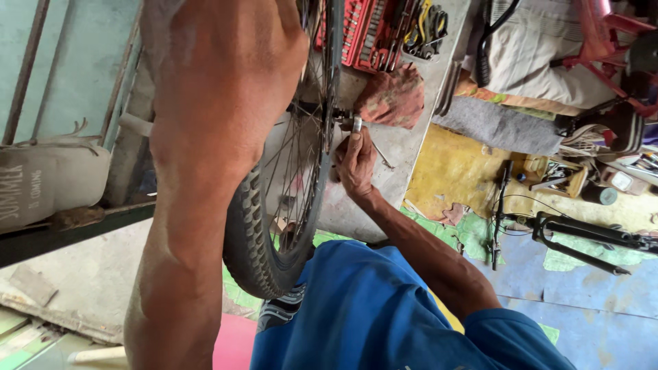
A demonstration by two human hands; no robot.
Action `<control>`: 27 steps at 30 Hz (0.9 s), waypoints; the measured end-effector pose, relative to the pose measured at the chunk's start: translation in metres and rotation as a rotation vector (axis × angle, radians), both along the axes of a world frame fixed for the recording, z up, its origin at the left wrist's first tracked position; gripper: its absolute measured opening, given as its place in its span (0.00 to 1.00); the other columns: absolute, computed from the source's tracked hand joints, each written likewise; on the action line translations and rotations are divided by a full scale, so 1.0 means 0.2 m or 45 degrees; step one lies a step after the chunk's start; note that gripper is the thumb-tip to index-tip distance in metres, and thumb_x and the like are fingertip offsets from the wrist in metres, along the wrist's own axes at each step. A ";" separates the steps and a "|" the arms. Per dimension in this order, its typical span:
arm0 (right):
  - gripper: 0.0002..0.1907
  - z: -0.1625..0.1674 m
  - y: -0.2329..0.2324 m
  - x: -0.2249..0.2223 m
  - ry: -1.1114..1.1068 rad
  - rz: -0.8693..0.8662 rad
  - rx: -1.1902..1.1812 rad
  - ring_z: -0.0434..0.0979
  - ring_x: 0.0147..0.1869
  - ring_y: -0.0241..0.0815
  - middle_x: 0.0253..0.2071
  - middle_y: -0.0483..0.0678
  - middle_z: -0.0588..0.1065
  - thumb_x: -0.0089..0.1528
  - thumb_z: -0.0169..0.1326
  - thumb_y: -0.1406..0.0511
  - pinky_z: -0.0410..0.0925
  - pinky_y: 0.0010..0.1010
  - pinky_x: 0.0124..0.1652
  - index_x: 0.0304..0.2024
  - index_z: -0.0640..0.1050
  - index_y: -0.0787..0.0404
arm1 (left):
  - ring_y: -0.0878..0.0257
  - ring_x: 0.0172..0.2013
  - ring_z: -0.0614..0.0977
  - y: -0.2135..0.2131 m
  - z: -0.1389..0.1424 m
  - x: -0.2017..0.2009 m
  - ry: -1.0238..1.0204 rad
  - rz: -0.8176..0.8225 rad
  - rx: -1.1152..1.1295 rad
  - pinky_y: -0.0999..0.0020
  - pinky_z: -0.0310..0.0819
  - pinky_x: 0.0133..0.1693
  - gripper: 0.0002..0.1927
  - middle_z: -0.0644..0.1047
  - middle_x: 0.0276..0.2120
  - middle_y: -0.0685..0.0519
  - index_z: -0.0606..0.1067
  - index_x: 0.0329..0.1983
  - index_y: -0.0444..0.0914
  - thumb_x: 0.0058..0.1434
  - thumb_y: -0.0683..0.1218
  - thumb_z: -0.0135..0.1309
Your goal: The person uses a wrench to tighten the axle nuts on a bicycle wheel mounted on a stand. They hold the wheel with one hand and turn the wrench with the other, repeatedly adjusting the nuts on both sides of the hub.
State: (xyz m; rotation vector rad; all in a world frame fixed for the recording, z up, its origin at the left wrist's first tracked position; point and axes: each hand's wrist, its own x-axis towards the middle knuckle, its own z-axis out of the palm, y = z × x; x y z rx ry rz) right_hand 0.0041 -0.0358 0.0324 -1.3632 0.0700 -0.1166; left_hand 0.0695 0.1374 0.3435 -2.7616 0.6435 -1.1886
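My right hand at wheel hub, fingers pinched narrow on small silver socket against axle end; bicycle wheel upright just left of hand, knobby tyre below; my left hand raised close to camera, over wheel top, grip cannot tell; reddish rag just above right hand; red socket tray beyond rag; black fork well right on floor.

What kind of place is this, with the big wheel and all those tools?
Probably a bicycle repair workshop. A spoked bicycle wheel stands on a workbench, a red socket set lies open beside pliers, and a bicycle fork lies on the floor. The right hand works at the wheel's hub.
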 end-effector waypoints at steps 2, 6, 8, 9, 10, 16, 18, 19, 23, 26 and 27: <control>0.19 0.00 -0.02 0.00 -0.102 0.079 0.012 0.61 0.25 0.28 0.24 0.38 0.63 0.78 0.40 0.51 0.58 0.24 0.25 0.51 0.71 0.59 | 0.45 0.43 0.76 -0.01 0.01 0.01 0.015 0.002 -0.019 0.50 0.69 0.45 0.10 0.71 0.43 0.45 0.69 0.48 0.35 0.66 0.39 0.54; 0.20 0.04 -0.05 0.01 0.032 0.188 0.187 0.54 0.22 0.26 0.23 0.36 0.59 0.75 0.41 0.50 0.51 0.22 0.21 0.54 0.70 0.58 | 0.42 0.44 0.77 -0.02 0.05 0.01 0.056 0.020 -0.060 0.48 0.69 0.46 0.13 0.72 0.45 0.42 0.69 0.50 0.33 0.67 0.41 0.56; 0.20 0.07 -0.05 0.02 0.086 0.204 0.250 0.52 0.19 0.25 0.21 0.35 0.58 0.76 0.41 0.50 0.49 0.20 0.19 0.53 0.71 0.58 | 0.40 0.45 0.77 -0.03 0.06 0.01 0.089 0.033 -0.099 0.47 0.69 0.46 0.14 0.72 0.46 0.40 0.68 0.52 0.32 0.67 0.42 0.57; 0.20 0.08 -0.05 0.01 0.127 0.215 0.248 0.52 0.19 0.25 0.21 0.35 0.58 0.75 0.40 0.50 0.50 0.21 0.18 0.53 0.71 0.57 | 0.39 0.46 0.77 -0.03 0.07 0.00 0.110 0.044 -0.137 0.46 0.69 0.47 0.15 0.73 0.47 0.39 0.68 0.52 0.32 0.67 0.42 0.58; 0.21 0.09 -0.05 0.00 0.169 0.223 0.245 0.53 0.18 0.26 0.20 0.35 0.59 0.74 0.39 0.49 0.50 0.21 0.18 0.53 0.71 0.57 | 0.39 0.46 0.78 -0.05 0.08 -0.01 0.138 0.058 -0.184 0.46 0.69 0.47 0.16 0.73 0.48 0.38 0.68 0.53 0.31 0.68 0.43 0.58; 0.20 0.12 -0.06 -0.12 0.250 0.185 0.282 0.56 0.21 0.26 0.25 0.37 0.65 0.75 0.41 0.50 0.53 0.22 0.19 0.50 0.71 0.60 | 0.36 0.52 0.78 -0.08 0.24 -0.18 0.465 -0.040 -0.487 0.44 0.71 0.53 0.26 0.73 0.56 0.34 0.62 0.61 0.26 0.70 0.45 0.60; 0.20 0.11 -0.06 -0.18 0.211 0.179 0.235 0.57 0.21 0.26 0.25 0.37 0.65 0.74 0.42 0.51 0.54 0.22 0.20 0.50 0.71 0.60 | 0.41 0.52 0.80 0.00 0.34 -0.20 0.769 -0.203 -0.682 0.47 0.75 0.52 0.30 0.74 0.57 0.37 0.59 0.63 0.26 0.71 0.46 0.61; 0.19 0.11 -0.06 -0.21 0.190 0.183 0.205 0.57 0.21 0.26 0.23 0.36 0.63 0.75 0.41 0.52 0.53 0.21 0.19 0.49 0.71 0.60 | 0.44 0.50 0.82 0.04 0.38 -0.20 0.914 -0.216 -0.786 0.49 0.77 0.50 0.32 0.74 0.56 0.38 0.58 0.63 0.27 0.70 0.48 0.62; 0.18 0.08 -0.01 -0.30 0.022 0.238 0.146 0.59 0.23 0.26 0.23 0.36 0.62 0.76 0.40 0.54 0.56 0.21 0.23 0.54 0.71 0.60 | 0.57 0.36 0.86 0.06 0.41 0.01 1.404 0.069 -0.964 0.57 0.83 0.41 0.30 0.80 0.42 0.42 0.67 0.56 0.31 0.64 0.55 0.66; 0.17 0.08 0.02 -0.36 0.164 0.276 0.281 0.55 0.20 0.25 0.21 0.35 0.59 0.74 0.41 0.55 0.54 0.21 0.20 0.58 0.68 0.59 | 0.54 0.32 0.86 0.03 0.40 0.08 1.572 0.104 -1.064 0.53 0.83 0.35 0.30 0.81 0.38 0.45 0.69 0.61 0.34 0.61 0.50 0.65; 0.18 0.09 0.03 -0.38 0.165 0.266 0.286 0.55 0.20 0.25 0.20 0.35 0.59 0.74 0.41 0.55 0.54 0.21 0.20 0.60 0.67 0.58 | 0.53 0.31 0.86 0.02 0.40 0.08 1.608 0.098 -1.122 0.51 0.82 0.31 0.33 0.81 0.38 0.45 0.68 0.65 0.36 0.59 0.48 0.65</control>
